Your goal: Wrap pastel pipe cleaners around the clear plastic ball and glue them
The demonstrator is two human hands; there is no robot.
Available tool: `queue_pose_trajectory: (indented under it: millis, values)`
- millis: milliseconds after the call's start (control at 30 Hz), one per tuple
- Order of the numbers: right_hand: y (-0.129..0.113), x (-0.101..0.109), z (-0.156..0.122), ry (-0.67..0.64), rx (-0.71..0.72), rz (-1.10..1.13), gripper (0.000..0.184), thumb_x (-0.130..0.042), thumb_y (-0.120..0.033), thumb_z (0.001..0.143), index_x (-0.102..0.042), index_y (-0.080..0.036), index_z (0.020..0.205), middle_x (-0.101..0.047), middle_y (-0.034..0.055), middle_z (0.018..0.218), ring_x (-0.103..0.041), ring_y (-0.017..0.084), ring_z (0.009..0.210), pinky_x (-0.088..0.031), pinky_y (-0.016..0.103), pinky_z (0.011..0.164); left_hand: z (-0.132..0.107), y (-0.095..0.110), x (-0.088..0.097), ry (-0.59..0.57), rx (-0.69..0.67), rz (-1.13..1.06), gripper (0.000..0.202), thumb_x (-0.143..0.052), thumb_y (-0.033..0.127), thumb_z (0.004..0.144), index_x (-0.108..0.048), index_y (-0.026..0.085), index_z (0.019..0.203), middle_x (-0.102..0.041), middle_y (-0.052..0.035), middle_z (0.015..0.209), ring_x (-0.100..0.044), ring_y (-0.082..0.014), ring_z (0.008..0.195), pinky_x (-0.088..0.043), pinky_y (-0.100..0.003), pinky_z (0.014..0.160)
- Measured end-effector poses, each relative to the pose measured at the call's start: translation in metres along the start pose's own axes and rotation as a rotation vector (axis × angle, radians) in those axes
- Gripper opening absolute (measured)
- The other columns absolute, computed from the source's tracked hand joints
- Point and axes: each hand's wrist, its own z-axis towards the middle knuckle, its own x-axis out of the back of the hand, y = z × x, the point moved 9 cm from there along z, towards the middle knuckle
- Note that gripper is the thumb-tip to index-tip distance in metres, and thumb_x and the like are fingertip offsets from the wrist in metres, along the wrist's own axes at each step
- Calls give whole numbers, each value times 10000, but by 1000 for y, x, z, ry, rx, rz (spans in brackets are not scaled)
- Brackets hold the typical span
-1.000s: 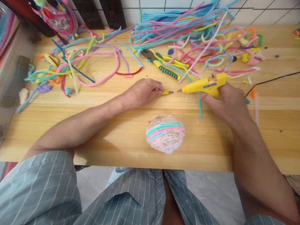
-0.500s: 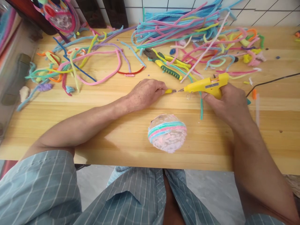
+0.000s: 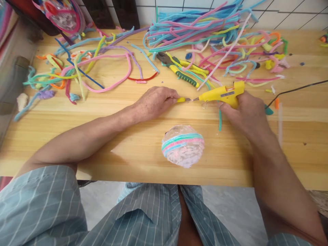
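Note:
My right hand grips a yellow hot glue gun, its nozzle pointing left. In the closed fingers of my left hand is a small yellow-handled tool with a grey metal tip, perhaps a knife; most of it is hidden by the hand. The tool's tip and the nozzle meet or nearly meet, with a small whitish spot between them. Nearer to me, a clear ball rests on the table, wrapped in green, pink and blue pipe cleaner bands with a paler pink lower part.
Pliers with green-yellow handles lie beyond my hands. A thick bundle of pipe cleaners is at the wall, with loose bent pieces on the left and more on the right. The gun's dark cord runs right, near a clear glue stick.
Both hands have shifted slightly left, carrying the tool and glue gun with them. The gap between nozzle and metal tip looks smaller. The ball stays in place.

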Motion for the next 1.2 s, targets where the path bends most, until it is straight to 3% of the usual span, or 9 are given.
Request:
queue_pose_trajectory:
  millis: [233,433,767,1000,1200]
  values:
    - [10,-8,6,62,135,28,365,-717,-518,844,-729,-248,1088,-771,93,845,-752,364,800,-516,402,693,5,3,-6,-46,14,34,311,-601,266,1065,-884,232,1188,-910,-63,1189,-853,-264,1149,-639,-372,1059]
    - [9,-6,6,100,209,83,305,-695,-509,853,-718,-261,1030,-736,69,790,-734,336,762,-523,398,689,5,7,-7,-60,11,27,320,-589,249,1056,-883,224,1179,-910,-58,1165,-854,-261,1123,-629,-364,1030]
    - [9,-5,6,58,112,55,333,-705,-507,820,-726,-254,1036,-723,74,789,-688,315,752,-453,376,689,5,6,-8,-57,9,-3,336,-585,252,1060,-880,227,1220,-906,-62,1219,-850,-267,1152,-624,-370,1043]
    - [4,-1,2,-17,26,25,370,-662,-506,836,-725,-235,1080,-753,101,876,-723,349,856,-491,408,759,5,7,-9,-59,9,-3,330,-593,251,1060,-883,233,1216,-907,-54,1203,-848,-262,1147,-620,-363,1046]
    - [7,-3,2,0,31,42,380,-688,-487,834,-757,-229,1104,-794,110,920,-754,357,910,-543,427,796,4,7,-7,-61,8,-34,337,-588,247,1059,-880,233,1225,-906,-49,1189,-845,-250,1126,-618,-362,1055]
